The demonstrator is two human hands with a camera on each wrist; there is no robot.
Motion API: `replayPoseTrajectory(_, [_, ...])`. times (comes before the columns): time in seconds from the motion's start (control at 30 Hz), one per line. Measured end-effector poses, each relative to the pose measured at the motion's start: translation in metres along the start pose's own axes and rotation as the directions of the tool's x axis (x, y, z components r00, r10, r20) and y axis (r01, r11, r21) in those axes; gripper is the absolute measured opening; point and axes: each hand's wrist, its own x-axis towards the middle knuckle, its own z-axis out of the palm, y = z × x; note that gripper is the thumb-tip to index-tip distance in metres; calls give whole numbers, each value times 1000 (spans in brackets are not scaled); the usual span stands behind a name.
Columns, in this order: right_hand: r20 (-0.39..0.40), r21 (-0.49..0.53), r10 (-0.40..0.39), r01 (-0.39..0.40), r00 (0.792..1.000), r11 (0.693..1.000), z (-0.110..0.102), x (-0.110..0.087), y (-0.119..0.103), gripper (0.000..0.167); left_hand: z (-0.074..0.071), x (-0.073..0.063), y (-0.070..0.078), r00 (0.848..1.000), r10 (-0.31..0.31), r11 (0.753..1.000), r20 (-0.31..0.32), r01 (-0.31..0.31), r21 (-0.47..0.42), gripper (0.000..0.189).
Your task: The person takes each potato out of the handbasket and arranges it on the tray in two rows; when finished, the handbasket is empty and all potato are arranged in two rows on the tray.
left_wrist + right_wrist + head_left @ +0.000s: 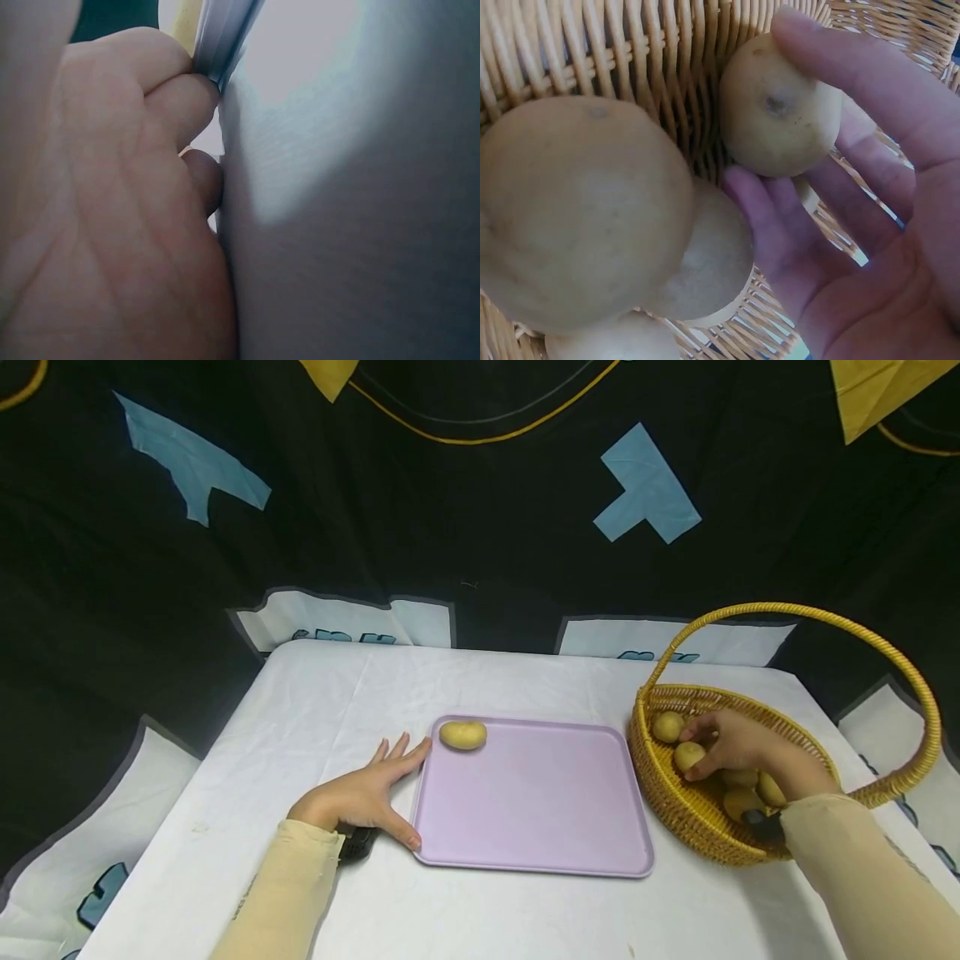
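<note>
My right hand (pixel 738 745) reaches into a yellow wicker basket (pixel 658 797) at the right. It grips a small round potato (pixel 780 112) between the thumb on one side and the fingers on the other, as the right wrist view shows. Several more potatoes, one of them a large potato (pixel 577 217), lie beside it in the basket. With fingers spread, my left hand (pixel 365 793) rests along the left side of a lilac tray (pixel 532 802), thumb by its near corner and index finger along its edge. One oblong potato (pixel 462 735) sits in the tray's far left corner.
A tall arched handle (pixel 825 614) rises over the basket and passes above the right forearm. Basket and tray stand close together on a white-covered table (pixel 480 914). Behind the table hangs a dark cloth (pixel 465 527) with blue and yellow shapes.
</note>
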Motion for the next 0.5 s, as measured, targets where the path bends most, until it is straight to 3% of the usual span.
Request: replayPoseTrajectory(0.5, [-43, 7, -30, 30, 999, 1000, -3, -4, 1, 55, 0, 1, 0, 1000, 1, 1000, 0, -1, -9, 142])
